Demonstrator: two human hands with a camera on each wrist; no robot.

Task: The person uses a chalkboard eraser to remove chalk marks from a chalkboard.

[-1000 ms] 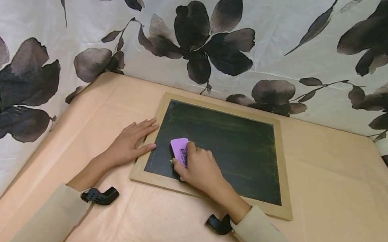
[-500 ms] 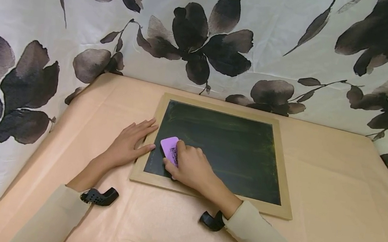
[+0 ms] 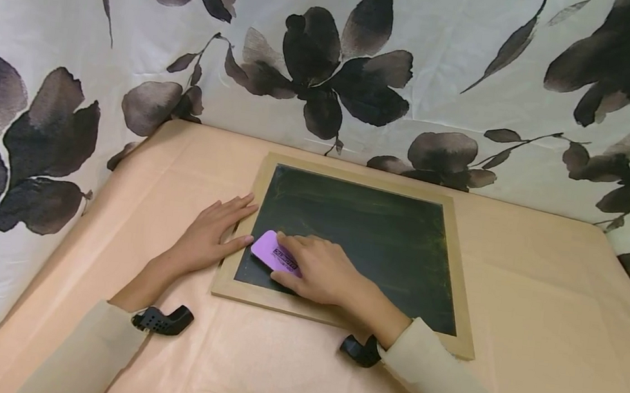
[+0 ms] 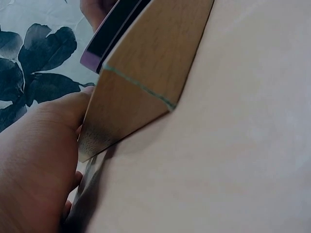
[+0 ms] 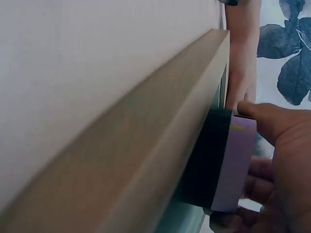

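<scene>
My right hand (image 3: pixel 321 270) grips a purple eraser (image 3: pixel 269 251) with a dark underside, pressed to the lower left part of a wood-framed chalkboard (image 3: pixel 367 248). In the right wrist view the eraser (image 5: pixel 235 165) sits between thumb and fingers, its dark side against the board. On the left side of the frame rests my left hand (image 3: pixel 207 236), its fingers extended and their tips on the wood. The left wrist view shows that hand (image 4: pixel 39 150) beside the frame's corner (image 4: pixel 131 92). Faint yellowish smears mark the dark surface.
A peach cloth (image 3: pixel 536 299) covers the table under the board. Behind and to the left hangs a white curtain (image 3: pixel 461 38) with dark flowers. A black wrist camera (image 3: pixel 163 320) is strapped at the left sleeve, another camera (image 3: pixel 361 351) at the right.
My right hand has slid the eraser leftward across the board, and the eraser has turned so its far end points more to the left. The small yellow mark beside it no longer shows. The left hand stays put.
</scene>
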